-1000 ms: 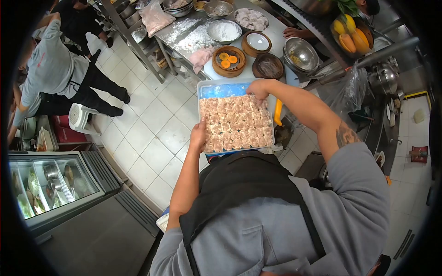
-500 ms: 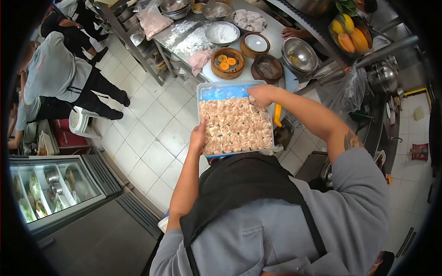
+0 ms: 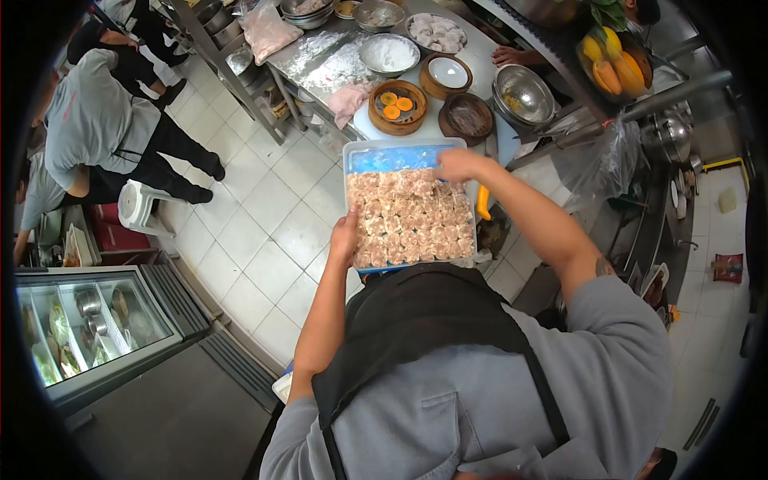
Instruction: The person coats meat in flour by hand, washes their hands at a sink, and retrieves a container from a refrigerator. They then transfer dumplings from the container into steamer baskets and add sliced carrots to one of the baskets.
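My left hand (image 3: 345,237) grips the left edge of a plastic tray (image 3: 347,157), held before my apron. Rows of pale pink meat dumplings (image 3: 412,216) fill most of it; blue lining (image 3: 392,161) shows at the far end. Over the tray's far right part, my right hand (image 3: 456,166) has its fingers bent down at the top row of dumplings. Whether the fingers hold a dumpling is hidden. Beyond the tray, a wooden steamer (image 3: 374,112) holds orange slices (image 3: 390,111) on the counter.
The steel counter (image 3: 484,48) carries a bowl of white powder (image 3: 389,54), more steamers and a steel bowl (image 3: 524,94). A co-worker's hand (image 3: 512,56) rests behind it. A yellow handle (image 3: 483,202) is right of the tray. People stand at the left near a white stool (image 3: 142,210).
My right hand has shifted slightly right and down, from the tray's far rim area to the top row of dumplings. My left hand stays on the tray. A co-worker at the left has moved an arm.
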Demonstrator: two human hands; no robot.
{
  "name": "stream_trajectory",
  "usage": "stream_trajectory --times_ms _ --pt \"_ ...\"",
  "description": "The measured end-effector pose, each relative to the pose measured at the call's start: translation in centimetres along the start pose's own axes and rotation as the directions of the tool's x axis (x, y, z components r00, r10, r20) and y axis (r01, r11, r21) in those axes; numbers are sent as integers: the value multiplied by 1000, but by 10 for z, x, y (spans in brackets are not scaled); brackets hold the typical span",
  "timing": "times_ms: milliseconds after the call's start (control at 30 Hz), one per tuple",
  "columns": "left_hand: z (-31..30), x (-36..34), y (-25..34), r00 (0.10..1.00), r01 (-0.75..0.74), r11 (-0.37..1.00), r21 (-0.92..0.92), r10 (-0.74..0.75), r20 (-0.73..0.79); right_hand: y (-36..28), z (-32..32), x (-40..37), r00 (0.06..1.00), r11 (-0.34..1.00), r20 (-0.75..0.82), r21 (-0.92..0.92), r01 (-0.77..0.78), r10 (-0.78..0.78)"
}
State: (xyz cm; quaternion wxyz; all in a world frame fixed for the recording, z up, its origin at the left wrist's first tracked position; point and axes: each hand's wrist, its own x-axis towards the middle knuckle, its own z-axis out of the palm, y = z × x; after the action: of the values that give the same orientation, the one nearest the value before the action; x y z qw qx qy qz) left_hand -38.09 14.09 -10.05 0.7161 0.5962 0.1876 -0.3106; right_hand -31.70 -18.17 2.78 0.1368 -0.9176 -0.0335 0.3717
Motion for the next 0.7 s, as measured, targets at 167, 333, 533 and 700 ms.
stream_trajectory --times_ms 167,333,533,700 --pt "6 -10 10 1000 8 1000 15 -7 -30 -3 27 -22 994 976 -107 -218 10 -34" --pt "0 1 2 999 27 998 59 -25 -37 -1 16 -11 979 992 -191 81 93 -76" --pt "3 0 1 999 10 999 39 -9 -42 -8 24 24 976 990 -177 45 136 -126" --pt "3 -2 3 1000 0 1000 -4 0 -27 -22 -9 37 984 995 149 1 103 -102"
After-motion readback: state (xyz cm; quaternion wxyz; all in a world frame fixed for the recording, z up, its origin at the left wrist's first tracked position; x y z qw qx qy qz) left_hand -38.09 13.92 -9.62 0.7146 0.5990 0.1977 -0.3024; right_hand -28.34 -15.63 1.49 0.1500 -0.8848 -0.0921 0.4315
